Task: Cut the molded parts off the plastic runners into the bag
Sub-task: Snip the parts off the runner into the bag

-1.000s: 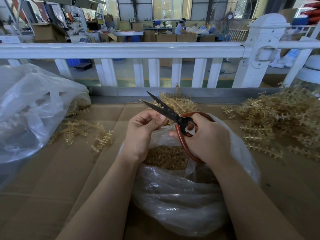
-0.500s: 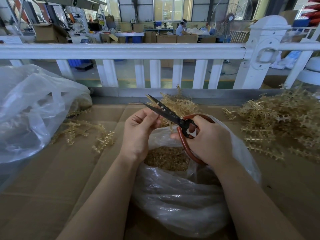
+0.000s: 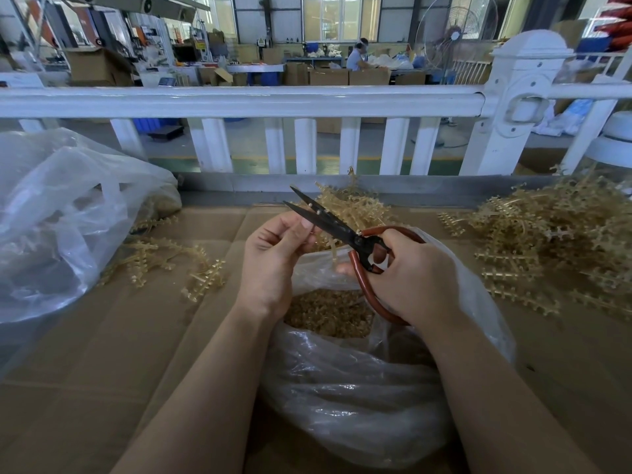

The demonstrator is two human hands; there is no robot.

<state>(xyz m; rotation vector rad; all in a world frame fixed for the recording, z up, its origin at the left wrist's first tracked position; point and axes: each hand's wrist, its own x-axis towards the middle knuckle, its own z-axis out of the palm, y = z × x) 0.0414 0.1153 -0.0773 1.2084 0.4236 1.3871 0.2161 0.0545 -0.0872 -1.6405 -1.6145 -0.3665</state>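
My right hand (image 3: 407, 275) grips the red handles of black-bladed scissors (image 3: 328, 224), whose blades stand slightly apart and point up and left. My left hand (image 3: 273, 254) pinches a thin tan plastic runner (image 3: 333, 249) right beside the blades; most of the runner is hidden by my fingers. Both hands hover over a clear plastic bag (image 3: 355, 391) whose mouth shows a heap of small tan cut parts (image 3: 330, 313).
A big pile of tan runners (image 3: 554, 234) lies on the cardboard at the right. More runners (image 3: 345, 206) sit behind the scissors, and a few (image 3: 171, 261) at the left. A large crumpled clear bag (image 3: 61, 213) fills the far left. A white railing (image 3: 260, 100) borders the table's back.
The scissor blades have closed from wide apart to a narrow gap. Both hands have stayed over the bag, shifting only slightly.
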